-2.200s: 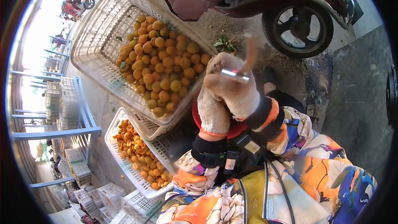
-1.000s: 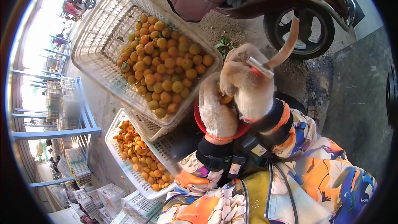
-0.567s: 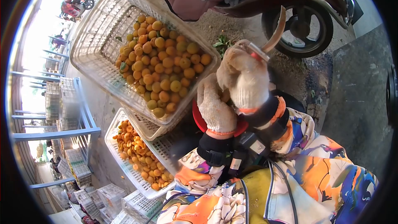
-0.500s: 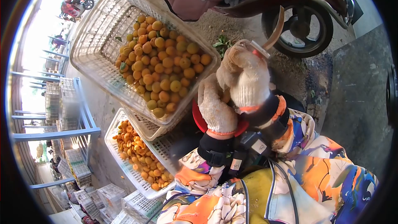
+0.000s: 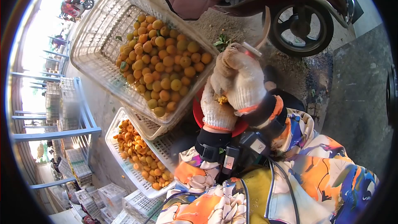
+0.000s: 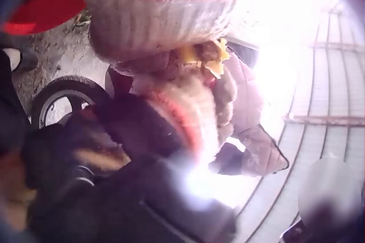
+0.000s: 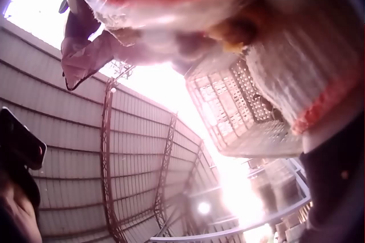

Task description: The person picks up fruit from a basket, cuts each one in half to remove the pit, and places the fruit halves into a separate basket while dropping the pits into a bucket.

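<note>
In the head view both hands wear stained white gloves and meet above a red container. My left hand curls round an apricot-like fruit, its torn yellow flesh showing between the gloves. My right hand grips a tool with a metal piece and a long curved tan end rising past the knuckles. The right fingers press close against the left ones and hide much of the fruit. The left wrist view shows the split fruit between both gloves; in the right wrist view the fruit is blurred.
A white crate of whole orange fruits stands on others at the left. Below it, another crate holds halved fruits. A scooter's wheel is at upper right, a dark panel at right, blue metal bars at far left.
The hands have drawn closer together since half a second ago, my right hand shifting left with the tool. Yellow torn flesh now shows between them.
</note>
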### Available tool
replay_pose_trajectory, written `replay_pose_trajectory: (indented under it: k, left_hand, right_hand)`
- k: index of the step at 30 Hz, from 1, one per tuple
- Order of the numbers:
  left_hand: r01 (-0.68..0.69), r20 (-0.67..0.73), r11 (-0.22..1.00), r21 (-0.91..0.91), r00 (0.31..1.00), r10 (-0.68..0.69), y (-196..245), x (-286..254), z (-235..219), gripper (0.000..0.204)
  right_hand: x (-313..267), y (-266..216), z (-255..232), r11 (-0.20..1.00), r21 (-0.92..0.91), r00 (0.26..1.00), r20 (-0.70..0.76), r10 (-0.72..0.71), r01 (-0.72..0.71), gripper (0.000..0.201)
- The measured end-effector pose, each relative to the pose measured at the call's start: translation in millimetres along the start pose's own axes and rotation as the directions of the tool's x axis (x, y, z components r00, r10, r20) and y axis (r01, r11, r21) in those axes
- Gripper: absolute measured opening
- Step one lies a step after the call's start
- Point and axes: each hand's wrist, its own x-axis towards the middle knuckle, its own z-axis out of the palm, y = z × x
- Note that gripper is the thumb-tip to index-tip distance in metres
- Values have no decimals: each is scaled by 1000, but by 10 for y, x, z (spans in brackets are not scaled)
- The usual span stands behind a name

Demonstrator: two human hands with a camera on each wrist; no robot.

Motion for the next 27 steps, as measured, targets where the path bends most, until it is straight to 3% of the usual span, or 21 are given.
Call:
replay_pose_trajectory:
  k: [1,2,5,6,7,9,11,13,14,15,16,17,18,19,21,22,23,24,25,26,27]
  left_hand:
    - [3,0,1000,3,1000,-3,11,-10,20,48]
    - [19,-17,1000,4,1000,-19,37,-23,43,48]
    - [43,-172,999,-18,984,-45,106,-27,133,44]
    - [-10,-186,997,76,982,24,133,-29,98,41]
    - [-61,-194,983,171,976,95,164,-36,75,39]
    - [-93,-154,979,180,981,121,232,-53,78,35]
    - [-148,-77,964,222,983,169,260,-30,13,34]
    - [-212,-162,910,357,945,284,200,6,-24,34]
    - [-273,-81,789,550,923,376,175,29,-140,32]
    - [-322,13,624,712,895,447,166,23,-211,31]
    - [-233,-49,853,467,956,288,299,-117,69,27]
    - [-236,-56,853,465,954,295,306,-116,76,27]
    - [-158,-199,941,301,954,224,309,-88,83,27]
    - [-94,-323,989,114,938,126,313,-80,76,26]
    - [-91,-326,987,132,936,130,343,-93,49,27]
    - [-187,-319,963,193,916,242,367,-79,56,24]
    - [-281,-308,926,251,884,352,395,-70,68,22]
    - [-286,-359,947,150,876,321,589,-69,105,20]
    - [-283,-274,959,-10,923,270,821,-132,49,19]
    - [-270,-109,961,-51,958,264,1081,-158,-79,20]
    - [-345,-184,937,50,919,348,1292,-290,12,22]
  right_hand:
    - [4,37,-10,993,-106,993,-101,-64,53,12]
    - [40,-23,-73,1000,-31,999,-34,6,-7,12]
    - [43,-218,-16,994,-99,997,66,-44,51,10]
    - [32,-293,-8,942,-331,998,49,-47,61,17]
    - [11,-350,15,943,-329,998,51,-43,58,17]
    - [-25,-433,34,794,-598,993,-24,117,-108,13]
    - [-45,-411,-17,785,-595,979,-17,202,-172,8]
    - [-98,-300,59,410,-909,978,20,209,-70,19]
    - [-62,-118,-188,252,-921,936,333,114,297,31]
    - [-102,-95,-180,254,-921,934,335,121,297,31]
    - [-144,-68,-173,35,-950,938,313,148,311,28]
    - [-175,-43,-171,-186,-930,943,287,171,317,25]
    - [-192,-30,-188,-261,-903,934,293,205,341,23]
    - [-197,-35,-192,-260,-902,932,293,215,343,23]
    - [-190,-64,-173,-375,-860,923,237,304,345,21]
    - [-180,-65,-147,-155,-906,907,355,228,393,19]
    - [-210,-246,-91,26,-990,890,135,435,138,19]
    - [-184,-273,-94,-76,-988,880,86,468,137,20]
    - [-133,-287,-118,-175,-974,864,36,502,142,22]
    - [-30,-240,-505,95,-995,869,20,495,-32,27]
    - [-205,-287,-186,-73,-973,919,180,351,218,33]
